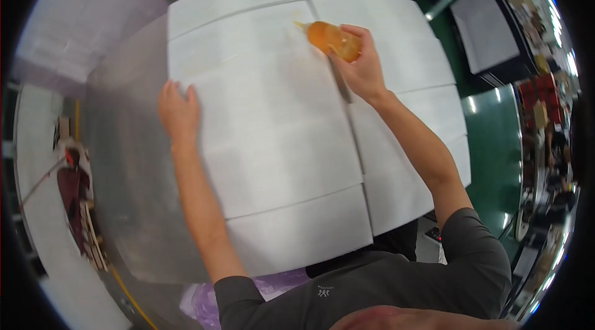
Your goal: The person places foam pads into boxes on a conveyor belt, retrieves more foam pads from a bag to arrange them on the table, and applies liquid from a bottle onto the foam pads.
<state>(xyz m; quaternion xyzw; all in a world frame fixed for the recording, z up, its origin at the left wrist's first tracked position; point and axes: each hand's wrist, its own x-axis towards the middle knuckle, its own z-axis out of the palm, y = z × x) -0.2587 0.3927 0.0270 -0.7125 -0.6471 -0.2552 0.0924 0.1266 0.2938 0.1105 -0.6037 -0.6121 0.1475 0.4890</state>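
Observation:
My right hand [361, 68] is wrapped round an amber squeeze bottle [328, 38], which lies tilted nearly on its side. Its narrow yellowish nozzle points left, just over the white sheet [279, 107]. Whether the tip touches the sheet I cannot tell. Faint yellowish marks show on the surface near the nozzle. At the sheet's left edge rests my left hand [178, 110], thumb apart from the fingers, holding nothing visible. Further white sheets [403, 63] lie at the right, with a dark seam between them and the left ones.
A grey tabletop [133, 162] extends left of the sheets. Behind it stands a pale wrapped block [87, 14]. Purple plastic film [201, 302] hangs near my lap. Across the green floor [493, 138] at the right is a dark-framed bin [489, 32].

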